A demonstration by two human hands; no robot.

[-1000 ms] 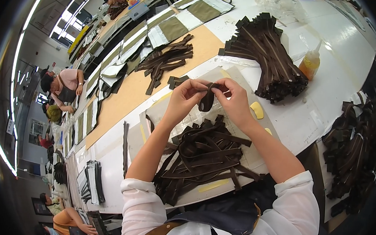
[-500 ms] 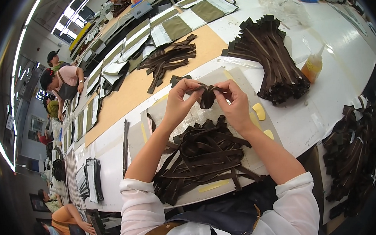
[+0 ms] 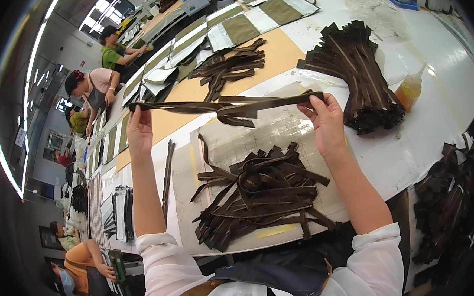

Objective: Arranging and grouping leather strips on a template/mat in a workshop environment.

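A long dark brown zipper strip (image 3: 275, 103) is stretched out across the table between my two hands. My left hand (image 3: 140, 131) pinches its left end between thumb and fingertips. At its other end, my right hand (image 3: 326, 123) grips it the same way, raised a little higher. Whether it is one strip or two overlapping, I cannot tell. Below my hands, a loose heap of brown zippers (image 3: 267, 193) lies tangled on a grey work board (image 3: 297, 131).
Beyond my right hand lies a thick zipper bundle (image 3: 356, 68), with an amber squeeze bottle (image 3: 409, 90) beside it. More zippers (image 3: 234, 66) lie on a tan sheet. Green-and-white panels (image 3: 227, 34) line the far side. Another bundle (image 3: 448, 199) sits at right. Co-workers stand at left.
My hands have moved from close together to far apart, left hand leftward and right hand rightward. The bunched zipper between them is now drawn out long. The view has shifted slightly.
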